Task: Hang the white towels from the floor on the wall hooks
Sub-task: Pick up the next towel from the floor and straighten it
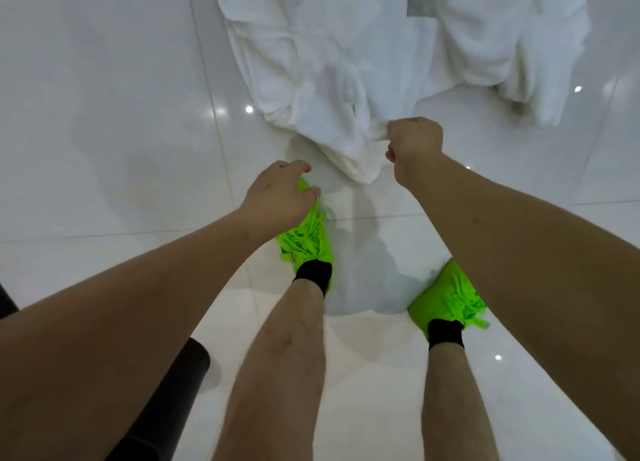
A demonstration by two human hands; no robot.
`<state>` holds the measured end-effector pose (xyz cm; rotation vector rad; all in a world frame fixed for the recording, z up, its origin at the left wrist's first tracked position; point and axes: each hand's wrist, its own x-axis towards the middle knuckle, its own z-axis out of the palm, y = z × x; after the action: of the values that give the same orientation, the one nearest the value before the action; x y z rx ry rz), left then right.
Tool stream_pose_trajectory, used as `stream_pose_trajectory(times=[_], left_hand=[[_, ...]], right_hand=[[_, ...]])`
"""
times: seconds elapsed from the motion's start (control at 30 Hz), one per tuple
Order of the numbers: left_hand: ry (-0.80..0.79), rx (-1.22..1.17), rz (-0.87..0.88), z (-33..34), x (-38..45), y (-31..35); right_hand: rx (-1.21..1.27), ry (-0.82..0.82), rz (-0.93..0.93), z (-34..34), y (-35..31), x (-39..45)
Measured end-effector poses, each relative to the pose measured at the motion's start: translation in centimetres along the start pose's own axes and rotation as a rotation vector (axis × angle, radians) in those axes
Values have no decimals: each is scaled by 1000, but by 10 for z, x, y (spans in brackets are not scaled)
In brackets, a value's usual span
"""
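Note:
A large white towel (pixel 311 65) lies crumpled on the glossy white tile floor, its near end bunched into a point close to my feet. My right hand (pixel 414 145) grips that near edge, fingers curled round the cloth. A second white towel (pixel 502 38) lies crumpled further right at the top. My left hand (pixel 277 197) hovers above my left shoe, fingers loosely bent, holding nothing. No wall hooks are in view.
My feet in bright green shoes (pixel 311 239) and black socks stand on the white floor (pixel 104 114) just below the towels. A black cylindrical object (pixel 180 381) shows at the lower left.

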<state>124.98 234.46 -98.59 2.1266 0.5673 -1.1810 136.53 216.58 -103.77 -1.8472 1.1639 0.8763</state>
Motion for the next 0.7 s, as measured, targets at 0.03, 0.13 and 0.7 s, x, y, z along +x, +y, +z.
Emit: stream_pose_trajectory(times=[0.03,0.13,0.7], left_hand=[[-7,5,9,1,-3,1],[-12,24,33,0,-5,4],[-28,-13,-51,45,-9,-13]], right_hand=[[14,17,1,0,1,-2],[68,17,-4,-1,5,-1],[-191,-144,-34,10,79,-9]])
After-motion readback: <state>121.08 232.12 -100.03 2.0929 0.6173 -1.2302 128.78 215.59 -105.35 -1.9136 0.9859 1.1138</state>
